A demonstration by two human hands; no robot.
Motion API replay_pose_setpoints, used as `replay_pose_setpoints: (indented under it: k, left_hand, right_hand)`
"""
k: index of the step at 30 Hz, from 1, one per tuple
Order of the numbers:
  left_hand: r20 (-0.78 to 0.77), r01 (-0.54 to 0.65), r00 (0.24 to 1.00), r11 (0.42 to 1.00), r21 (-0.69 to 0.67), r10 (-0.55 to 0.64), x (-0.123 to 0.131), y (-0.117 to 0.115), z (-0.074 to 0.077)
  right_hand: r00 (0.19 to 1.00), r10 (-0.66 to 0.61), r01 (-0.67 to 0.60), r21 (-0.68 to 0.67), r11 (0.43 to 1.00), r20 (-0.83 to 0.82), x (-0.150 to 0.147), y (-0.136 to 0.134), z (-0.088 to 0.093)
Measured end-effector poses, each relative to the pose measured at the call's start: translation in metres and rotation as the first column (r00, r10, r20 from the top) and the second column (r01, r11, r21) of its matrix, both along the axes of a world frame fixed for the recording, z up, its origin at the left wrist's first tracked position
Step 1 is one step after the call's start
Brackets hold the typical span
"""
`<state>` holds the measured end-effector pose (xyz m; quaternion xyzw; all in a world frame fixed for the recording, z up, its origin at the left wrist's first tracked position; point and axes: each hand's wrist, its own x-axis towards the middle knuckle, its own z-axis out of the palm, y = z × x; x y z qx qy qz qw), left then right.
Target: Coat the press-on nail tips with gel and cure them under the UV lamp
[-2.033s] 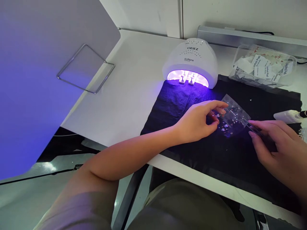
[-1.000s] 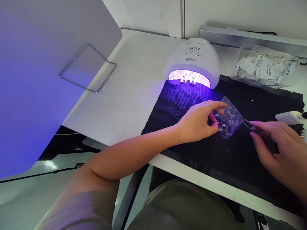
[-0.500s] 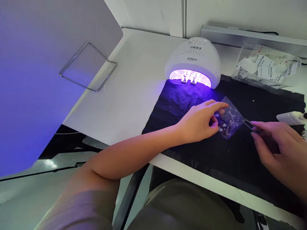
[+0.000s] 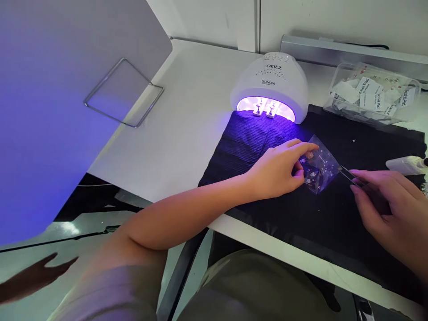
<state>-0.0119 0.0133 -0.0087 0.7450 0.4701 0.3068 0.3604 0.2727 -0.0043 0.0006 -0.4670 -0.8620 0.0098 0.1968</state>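
Between the thumb and fingers of my left hand (image 4: 279, 169) is a small clear plastic sheet with little decorations, which looks like a nail sticker sheet (image 4: 321, 162). It is held just above the black cloth (image 4: 294, 218). My right hand (image 4: 391, 209) pinches a pair of metal tweezers (image 4: 349, 174), whose tips meet the sheet's right corner. Whether the tips grip anything is too small to tell. Behind my left hand stands a white nail lamp (image 4: 269, 80), lit purple, with two small stands (image 4: 257, 109) in its opening.
A clear plastic box (image 4: 371, 96) of alcohol pad packets sits at the back right. Near the right edge lies a white bottle (image 4: 404, 165). A large panel with a wire handle (image 4: 123, 93) covers the left side. Another person's hand (image 4: 43, 276) shows at lower left.
Another person's hand has come into view at the lower left. My two hands, the sheet and the tweezers have hardly moved.
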Motion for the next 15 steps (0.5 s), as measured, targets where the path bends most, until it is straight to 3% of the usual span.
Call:
replay_pose_setpoints:
  k: [15]
  left_hand:
    - [-0.020,-0.006,1.000,1.000,0.000,0.006,0.0000,-0.0010,-0.0001]
  right_hand:
    - [0.999,-0.040,0.039,-0.022,0.999,0.000,-0.0027,-0.0006,0.0041]
